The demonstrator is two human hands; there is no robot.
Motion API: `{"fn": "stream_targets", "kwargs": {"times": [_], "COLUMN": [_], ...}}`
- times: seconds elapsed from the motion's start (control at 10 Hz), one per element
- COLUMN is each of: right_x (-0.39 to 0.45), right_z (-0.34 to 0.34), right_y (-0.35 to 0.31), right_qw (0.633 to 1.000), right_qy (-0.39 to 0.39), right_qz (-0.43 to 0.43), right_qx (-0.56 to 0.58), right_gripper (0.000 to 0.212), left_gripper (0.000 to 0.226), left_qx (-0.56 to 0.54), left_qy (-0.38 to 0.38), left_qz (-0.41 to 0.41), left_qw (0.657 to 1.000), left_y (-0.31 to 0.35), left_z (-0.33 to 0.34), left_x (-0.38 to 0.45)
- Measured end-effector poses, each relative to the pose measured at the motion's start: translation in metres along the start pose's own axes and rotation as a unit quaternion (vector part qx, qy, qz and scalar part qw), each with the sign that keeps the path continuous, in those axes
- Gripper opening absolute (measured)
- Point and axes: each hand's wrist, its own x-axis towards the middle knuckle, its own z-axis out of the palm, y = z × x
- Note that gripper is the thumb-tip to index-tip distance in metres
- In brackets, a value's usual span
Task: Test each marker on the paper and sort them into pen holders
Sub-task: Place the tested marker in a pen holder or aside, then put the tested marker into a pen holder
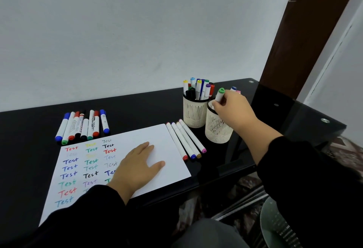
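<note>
The right hand [231, 108] pinches a green-capped marker [219, 94] by its white barrel, cap upward, at the mouth of the nearer pen holder [217, 130], a cream mesh cup; two more caps, blue and pink, show just behind the knuckles; the farther pen holder [194, 114] stands just to the left of this hand, touching or nearly touching the nearer one, and is crowded with upright markers in many colours. The left hand [137, 167] lies flat with fingers spread and relaxed, pressing on the paper [167, 139], a white sheet bearing columns of the word "Test" in red, blue, green, black, yellow and purple; part of the writing is hidden under its palm and black sleeve. Between the two hands four slim white markers [186, 141] lie side by side along the paper's right edge; beyond the left hand, past the sheet's far edge, a row of thicker whiteboard markers [82, 126] lies on the worktop [29, 130], which is glossy black with round metal fittings at its right end; behind it rises a plain pale wall, with a dark brown door frame to the right of the right hand; patterned floor shows below the worktop edge.
</note>
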Motion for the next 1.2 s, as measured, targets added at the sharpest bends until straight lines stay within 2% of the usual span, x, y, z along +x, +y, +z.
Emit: {"fn": "stream_targets", "kwargs": {"times": [0.1, 0.2, 0.3, 0.5, 0.7, 0.8, 0.9, 1.2], "right_x": [0.000, 0.002, 0.007, 0.017, 0.015, 0.009, 0.000, -0.021], "right_z": [0.004, 0.006, 0.008, 0.013, 0.013, 0.008, 0.004, 0.034], "right_y": [0.000, -0.001, -0.001, -0.001, -0.001, -0.004, -0.014, -0.055], "right_qw": [0.999, 0.999, 1.000, 0.993, 0.997, 0.994, 0.984, 0.973], "right_qy": [0.008, 0.007, -0.003, -0.059, -0.041, -0.010, 0.008, -0.031], "right_qz": [-0.009, -0.031, -0.023, 0.005, 0.009, -0.036, -0.104, -0.209], "right_qx": [0.032, 0.015, -0.009, -0.099, -0.070, -0.099, -0.144, -0.089], "right_gripper": [0.024, 0.031, 0.031, 0.017, 0.018, 0.033, 0.035, 0.024], "left_gripper": [0.070, 0.069, 0.070, 0.069, 0.069, 0.070, 0.071, 0.059], "left_qx": [-0.005, -0.006, -0.006, -0.006, -0.003, -0.008, -0.021, -0.107], "left_qy": [0.003, 0.000, -0.007, -0.010, -0.022, -0.032, -0.049, -0.043], "left_qz": [0.001, 0.000, -0.004, -0.008, -0.011, -0.015, -0.016, -0.023], "left_qw": [1.000, 1.000, 1.000, 1.000, 1.000, 0.999, 0.998, 0.993], "left_y": [0.000, 0.000, 0.000, 0.001, 0.001, 0.002, 0.004, -0.009], "left_z": [0.000, 0.000, 0.000, -0.001, -0.003, -0.006, -0.010, -0.027], "left_x": [-0.002, -0.001, 0.000, 0.000, 0.001, 0.001, 0.001, -0.003]}}
